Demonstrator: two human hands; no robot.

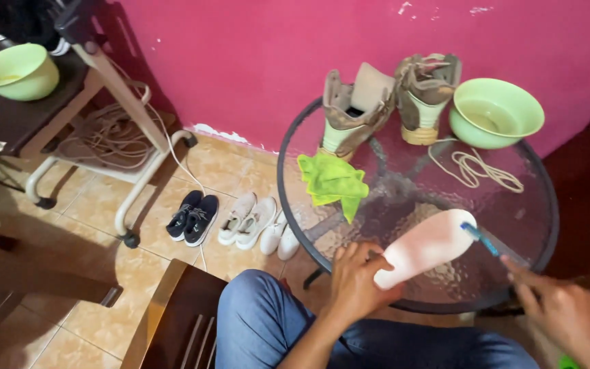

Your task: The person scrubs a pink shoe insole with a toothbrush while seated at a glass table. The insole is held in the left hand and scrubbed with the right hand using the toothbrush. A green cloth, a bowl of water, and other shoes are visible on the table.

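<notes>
Now the pale shoe insole (426, 247) lies tilted over the near edge of the round glass table (541, 205), its heel pinched by the left hand (354, 281), while the right hand (563, 311) grips a blue toothbrush (481, 237) touching its toe. Farther back sit a green cloth (332, 181), tan boots (384, 99), laces (476, 167) and a green basin (496, 111) against the pink wall (261, 61); shoes (237, 220) line the tiled floor (97, 321).

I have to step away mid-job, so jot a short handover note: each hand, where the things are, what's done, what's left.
Left hand grips the heel end of the pale insole over the glass table.
Right hand holds a blue toothbrush, its head at the insole's toe end.
Both boots stand at the back, laces out beside the green basin, green cloth near.
Done: laces and one insole removed.
Left, probably: finish scrubbing, then boots; can't tell how clean the insole is.
</notes>
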